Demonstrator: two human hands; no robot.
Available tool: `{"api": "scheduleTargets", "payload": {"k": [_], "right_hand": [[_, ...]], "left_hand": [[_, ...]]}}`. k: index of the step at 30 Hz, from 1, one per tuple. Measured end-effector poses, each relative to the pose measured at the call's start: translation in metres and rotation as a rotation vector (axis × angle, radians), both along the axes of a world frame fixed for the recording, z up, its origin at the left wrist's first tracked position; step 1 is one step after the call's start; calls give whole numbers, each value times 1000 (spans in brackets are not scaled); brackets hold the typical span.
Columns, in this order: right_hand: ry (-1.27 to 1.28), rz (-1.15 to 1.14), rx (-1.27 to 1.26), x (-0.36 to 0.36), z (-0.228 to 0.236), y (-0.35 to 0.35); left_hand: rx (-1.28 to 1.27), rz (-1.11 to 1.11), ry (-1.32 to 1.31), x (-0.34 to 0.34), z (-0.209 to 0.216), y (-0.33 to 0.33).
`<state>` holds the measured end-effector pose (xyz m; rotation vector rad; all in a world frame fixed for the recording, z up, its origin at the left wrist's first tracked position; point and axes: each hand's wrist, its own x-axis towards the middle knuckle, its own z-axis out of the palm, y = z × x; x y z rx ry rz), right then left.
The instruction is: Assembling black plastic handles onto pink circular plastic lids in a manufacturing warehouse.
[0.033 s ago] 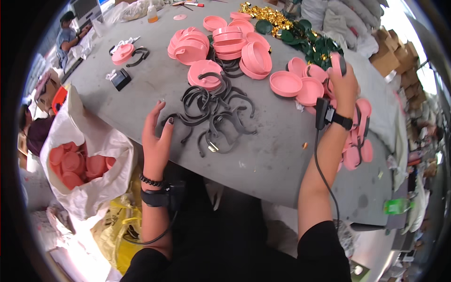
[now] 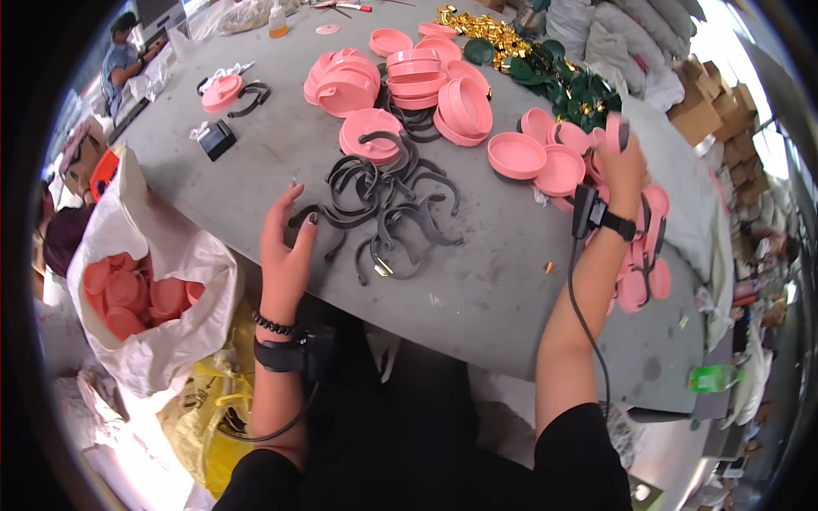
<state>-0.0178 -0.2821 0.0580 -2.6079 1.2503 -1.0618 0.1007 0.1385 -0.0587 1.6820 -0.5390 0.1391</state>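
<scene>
My left hand (image 2: 285, 243) hovers at the near edge of the grey table, thumb and fingers apart, with nothing in it. Just right of its fingers lies a tangle of black curved bands (image 2: 375, 192). At the right, my right hand (image 2: 626, 166) grips a round pink plastic cap (image 2: 615, 132) with a dark rim over a heap of similar pieces. Parts of that heap are hidden by the hand and wrist. Finished-looking pink pieces joined to dark bands (image 2: 654, 221) lie beside my right forearm. One pink lid (image 2: 371, 134) rests at the far end of the black bands.
Stacked pink cups (image 2: 417, 72) stand at the back middle, near gold pieces (image 2: 490, 30) and dark green discs (image 2: 579, 94). A small black box (image 2: 217, 142) sits at the left. A white sack (image 2: 213, 272) of pink parts stands left of the table. Another person (image 2: 123, 64) is far left.
My right hand has lowered slightly with the pink cap, toward the heap. My left hand stays nearly where it was, and the whole view has shifted a little.
</scene>
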Motion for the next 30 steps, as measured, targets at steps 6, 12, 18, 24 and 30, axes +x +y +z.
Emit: {"api": "scheduleTargets", "payload": {"k": [6, 12, 18, 24, 30], "right_hand": [[-100, -30, -390, 19, -38, -36], [68, 656, 200, 67, -47, 27], [181, 618, 75, 82, -82, 76], [234, 585, 1, 97, -98, 76], [68, 725, -288, 108, -97, 95]], "left_hand": [[339, 112, -227, -7, 4, -15], [430, 103, -266, -10, 5, -16], [443, 88, -253, -10, 8, -14], [428, 119, -280, -10, 7, -15], [452, 158, -295, -10, 2, -13]]}}
